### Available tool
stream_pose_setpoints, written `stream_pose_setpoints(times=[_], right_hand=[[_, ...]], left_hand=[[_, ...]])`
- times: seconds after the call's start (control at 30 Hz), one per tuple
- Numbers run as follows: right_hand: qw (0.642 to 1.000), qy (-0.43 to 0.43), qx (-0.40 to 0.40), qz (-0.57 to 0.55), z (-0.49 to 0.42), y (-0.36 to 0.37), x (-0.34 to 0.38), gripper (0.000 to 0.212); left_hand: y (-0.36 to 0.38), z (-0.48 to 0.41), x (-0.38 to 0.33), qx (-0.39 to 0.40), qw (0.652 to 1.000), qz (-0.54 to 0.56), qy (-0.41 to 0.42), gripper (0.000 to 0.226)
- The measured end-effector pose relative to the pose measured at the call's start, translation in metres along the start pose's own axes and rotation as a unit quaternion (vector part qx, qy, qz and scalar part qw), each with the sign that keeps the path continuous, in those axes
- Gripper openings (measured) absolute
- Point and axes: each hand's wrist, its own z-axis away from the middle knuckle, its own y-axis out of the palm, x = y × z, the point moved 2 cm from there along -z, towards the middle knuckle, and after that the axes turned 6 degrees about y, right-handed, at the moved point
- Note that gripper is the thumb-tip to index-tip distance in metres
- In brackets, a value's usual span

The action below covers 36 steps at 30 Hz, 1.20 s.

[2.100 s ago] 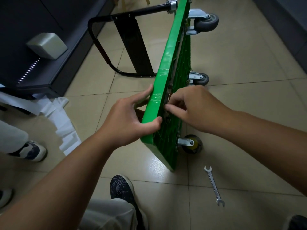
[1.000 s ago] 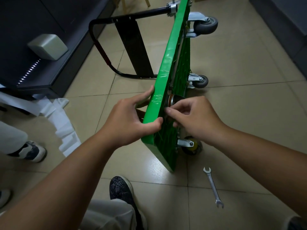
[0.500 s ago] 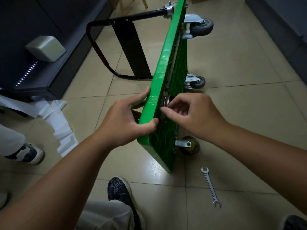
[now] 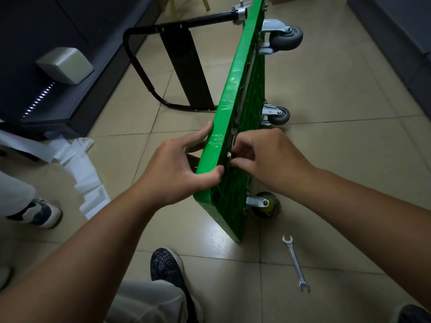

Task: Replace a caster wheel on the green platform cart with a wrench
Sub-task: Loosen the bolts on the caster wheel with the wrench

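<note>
The green platform cart (image 4: 235,89) stands on its long edge on the tiled floor, underside facing right. My left hand (image 4: 179,169) grips its upper edge near the close corner. My right hand (image 4: 263,157) is at the underside beside that edge, fingers curled and pinching a small metal part of a caster mount, mostly hidden by the hand. A yellow-hubbed caster (image 4: 265,203) sits at the near bottom corner; two grey casters (image 4: 286,39) (image 4: 278,115) are farther along. A silver open-end wrench (image 4: 296,263) lies on the floor, right of the cart.
The cart's black folded handle (image 4: 184,64) lies on the floor to the left. A dark cabinet (image 4: 58,54) runs along the left with white paper (image 4: 81,169) beside it. My shoe (image 4: 166,264) is near the cart; another person's shoe (image 4: 39,212) is left.
My right hand's fingers have shifted on the part at the cart's underside, covering the round metal piece seen a moment ago. My left hand keeps its grip. The wrench has not moved.
</note>
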Motion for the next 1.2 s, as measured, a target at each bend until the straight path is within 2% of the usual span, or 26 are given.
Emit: stream_pose_setpoints(times=[0.07,0.13,0.23,0.33,0.4,0.5,0.6,0.67,0.7,0.77,0.83,0.9,0.97,1.1,1.2], right_hand=[[0.992,-0.101,-0.025,0.07,0.003,0.003,0.001,0.012],[0.992,-0.117,-0.022,0.053,0.005,0.006,-0.002,0.014],[0.996,-0.008,0.007,-0.083,0.007,0.004,-0.007,0.017],[0.99,0.075,-0.019,-0.117,0.01,0.003,-0.008,0.027],[0.984,0.118,0.004,-0.137,0.01,0.005,-0.008,0.032],[0.966,0.16,0.053,-0.196,0.005,0.008,-0.006,0.03],[0.958,0.167,0.061,-0.224,0.001,0.008,-0.005,0.017],[0.963,0.149,0.049,-0.22,0.002,0.008,-0.004,0.011],[0.975,0.121,0.032,-0.182,0.002,0.008,-0.004,0.01],[0.998,0.021,-0.01,-0.063,0.005,0.005,-0.002,0.012],[0.994,-0.1,-0.04,0.015,0.008,0.005,0.0,0.012],[0.983,-0.17,-0.055,0.05,0.01,0.008,-0.003,0.013],[0.984,-0.162,-0.06,0.036,0.01,0.009,-0.005,0.014],[0.994,-0.069,-0.041,-0.08,0.007,0.002,-0.012,0.02],[0.993,-0.016,-0.059,-0.097,0.008,-0.005,-0.012,0.021]], left_hand=[[-0.001,0.001,0.0,0.001,1.0,-0.003,0.0,0.101],[-0.001,0.001,0.0,0.002,1.0,-0.005,0.0,0.102],[0.0,0.0,-0.001,0.001,1.0,-0.006,0.002,0.102],[0.001,0.0,-0.001,0.003,1.0,-0.002,0.0,0.102],[0.001,0.0,-0.001,0.004,1.0,0.0,-0.001,0.102],[0.001,0.0,-0.001,0.002,1.0,0.002,0.001,0.103],[0.001,0.0,0.0,0.001,1.0,-0.002,0.001,0.102],[0.001,0.0,0.001,0.003,1.0,-0.005,0.003,0.102],[0.0,0.0,0.001,0.004,1.0,-0.004,0.002,0.102],[0.0,0.0,0.001,0.003,1.0,-0.001,0.0,0.103],[0.0,0.0,0.002,0.004,1.0,0.003,-0.004,0.103],[0.0,0.0,0.002,0.005,1.0,0.005,-0.002,0.103],[0.001,0.0,0.001,0.007,1.0,0.007,0.003,0.101],[0.001,-0.001,0.002,0.006,1.0,0.018,0.003,0.099],[0.001,-0.001,0.0,0.005,1.0,0.015,0.001,0.099]])
